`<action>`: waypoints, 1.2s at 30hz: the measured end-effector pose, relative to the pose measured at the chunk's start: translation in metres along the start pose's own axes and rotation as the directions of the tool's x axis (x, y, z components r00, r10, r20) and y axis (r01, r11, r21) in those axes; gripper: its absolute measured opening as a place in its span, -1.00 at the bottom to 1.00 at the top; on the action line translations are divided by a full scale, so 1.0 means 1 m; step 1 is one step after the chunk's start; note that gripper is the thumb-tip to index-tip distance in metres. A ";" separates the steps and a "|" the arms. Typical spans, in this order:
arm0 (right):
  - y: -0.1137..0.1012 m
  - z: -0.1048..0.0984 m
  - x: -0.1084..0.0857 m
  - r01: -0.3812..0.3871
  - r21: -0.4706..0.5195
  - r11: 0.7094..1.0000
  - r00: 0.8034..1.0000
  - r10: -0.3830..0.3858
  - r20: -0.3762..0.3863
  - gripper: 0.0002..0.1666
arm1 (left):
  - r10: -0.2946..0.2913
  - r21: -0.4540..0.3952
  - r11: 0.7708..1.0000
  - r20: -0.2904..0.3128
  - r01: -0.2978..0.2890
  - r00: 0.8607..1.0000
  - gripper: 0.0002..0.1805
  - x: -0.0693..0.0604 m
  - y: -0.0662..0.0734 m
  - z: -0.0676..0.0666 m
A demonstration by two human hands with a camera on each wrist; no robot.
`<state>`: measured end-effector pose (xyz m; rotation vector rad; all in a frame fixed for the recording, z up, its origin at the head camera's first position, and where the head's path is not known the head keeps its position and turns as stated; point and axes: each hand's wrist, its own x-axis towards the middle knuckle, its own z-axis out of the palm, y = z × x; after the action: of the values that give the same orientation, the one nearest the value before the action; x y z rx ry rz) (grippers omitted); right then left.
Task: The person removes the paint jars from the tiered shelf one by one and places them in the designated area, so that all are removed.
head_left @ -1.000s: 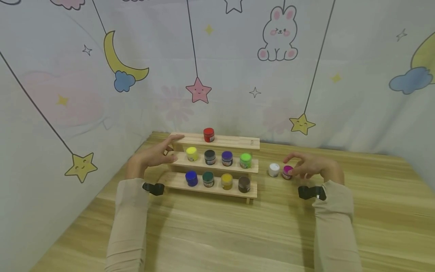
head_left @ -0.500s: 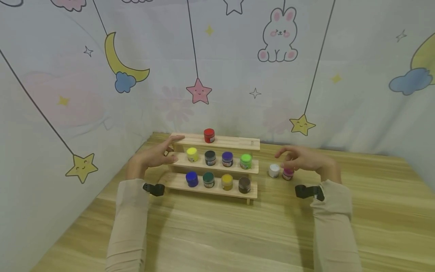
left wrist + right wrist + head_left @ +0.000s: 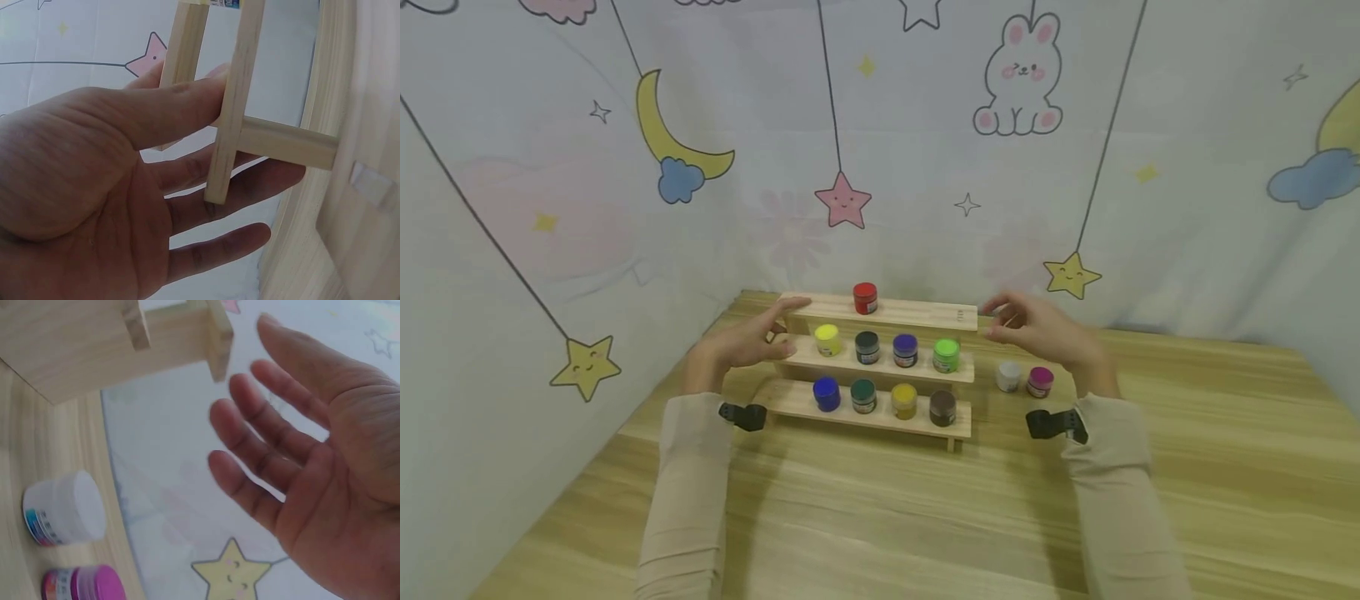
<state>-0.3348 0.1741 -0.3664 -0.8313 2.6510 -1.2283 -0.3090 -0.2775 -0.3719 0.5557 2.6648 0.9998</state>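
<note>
A three-tier wooden display rack (image 3: 880,418) stands on the table with small paint jars on its steps. My left hand (image 3: 745,340) grips the rack's left end, thumb at the middle step and fingers reaching to the top step; in the left wrist view the thumb (image 3: 181,109) lies against a wooden slat. My right hand (image 3: 1037,329) hovers just off the rack's right end, holding nothing, fingers loosely bent and apart. Below it on the table are a white jar (image 3: 1008,377) and a magenta jar (image 3: 1040,382), side by side.
A red jar (image 3: 865,298) sits alone on the top step. The middle step bears yellow, black, purple and light green (image 3: 946,355) jars; the bottom one bears blue, dark green, ochre and brown (image 3: 942,408) jars. A printed curtain (image 3: 910,150) hangs behind the table.
My right hand has moved left and away from the magenta jar, up to the rack's right end. The left hand stays at the rack, and the jars keep their places.
</note>
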 end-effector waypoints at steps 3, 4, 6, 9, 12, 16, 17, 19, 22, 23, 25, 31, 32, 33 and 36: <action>-0.006 0.008 0.007 0.026 -0.032 0.999 0.997 -0.029 -0.074 -0.57 | -0.002 0.006 1.000 0.000 0.002 1.000 -0.19 0.000 0.000 0.000; -0.007 0.010 0.009 0.036 -0.048 0.998 0.995 -0.041 -0.094 -0.56 | -0.004 0.002 1.000 0.002 0.004 1.000 -0.19 0.000 0.001 0.000; -0.011 0.013 0.013 0.049 -0.061 0.997 0.991 -0.056 -0.125 -0.57 | -0.007 -0.006 1.000 0.005 0.007 1.000 -0.19 0.002 0.000 0.000; -0.021 0.020 0.024 0.078 -0.070 0.994 0.986 -0.088 -0.144 -0.60 | -0.017 -0.009 1.000 -0.007 0.017 1.000 -0.19 0.002 -0.001 -0.001; -0.029 0.028 0.033 0.105 -0.072 0.992 0.983 -0.114 -0.147 -0.63 | -0.021 0.014 1.000 -0.007 0.021 1.000 -0.18 0.004 -0.002 0.000; -0.044 0.041 0.044 0.155 -0.065 0.986 0.982 -0.161 -0.099 -0.57 | -0.039 0.044 0.998 -0.004 0.039 0.999 -0.17 0.004 0.000 0.002; -0.048 0.044 0.047 0.169 -0.065 0.984 0.981 -0.174 -0.085 -0.54 | -0.042 0.046 0.998 -0.008 0.042 0.999 -0.17 0.003 0.000 0.002; -0.059 0.050 0.053 0.201 -0.073 0.977 0.977 -0.206 -0.061 -0.48 | -0.040 0.050 0.998 -0.017 0.041 0.999 -0.17 0.001 0.001 0.002; -0.072 0.058 0.061 0.241 -0.103 0.965 0.968 -0.246 -0.040 -0.39 | -0.016 0.046 0.999 -0.019 0.017 1.000 -0.16 0.001 0.002 0.003; -0.075 0.060 0.063 0.252 -0.112 0.961 0.966 -0.257 -0.036 -0.37 | -0.009 0.048 0.999 -0.014 0.010 1.000 -0.17 0.002 0.003 0.004; -0.079 0.065 0.068 0.265 -0.123 0.956 0.963 -0.270 -0.020 -0.31 | -0.012 0.053 0.999 -0.003 0.012 1.000 -0.17 0.004 0.004 0.006; -0.086 0.086 0.082 0.271 -0.152 0.951 0.963 -0.266 0.050 -0.16 | -0.031 0.058 0.998 -0.004 0.031 1.000 -0.18 0.002 0.003 0.007; -0.087 0.089 0.083 0.267 -0.161 0.950 0.964 -0.261 0.058 -0.15 | -0.022 0.057 0.998 -0.007 0.023 1.000 -0.18 0.001 0.003 0.006; -0.088 0.091 0.085 0.263 -0.165 0.951 0.965 -0.256 0.065 -0.16 | -0.019 0.055 0.998 -0.010 0.019 1.000 -0.18 0.000 0.003 0.005; -0.092 0.096 0.089 0.252 -0.176 0.952 0.967 -0.243 0.072 -0.22 | -0.012 0.050 0.999 -0.020 0.013 1.000 -0.17 -0.004 0.002 0.002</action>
<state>-0.3402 0.0149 -0.3511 -1.2394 2.7138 -1.0011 -0.3044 -0.2764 -0.3721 0.5410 2.7139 0.9425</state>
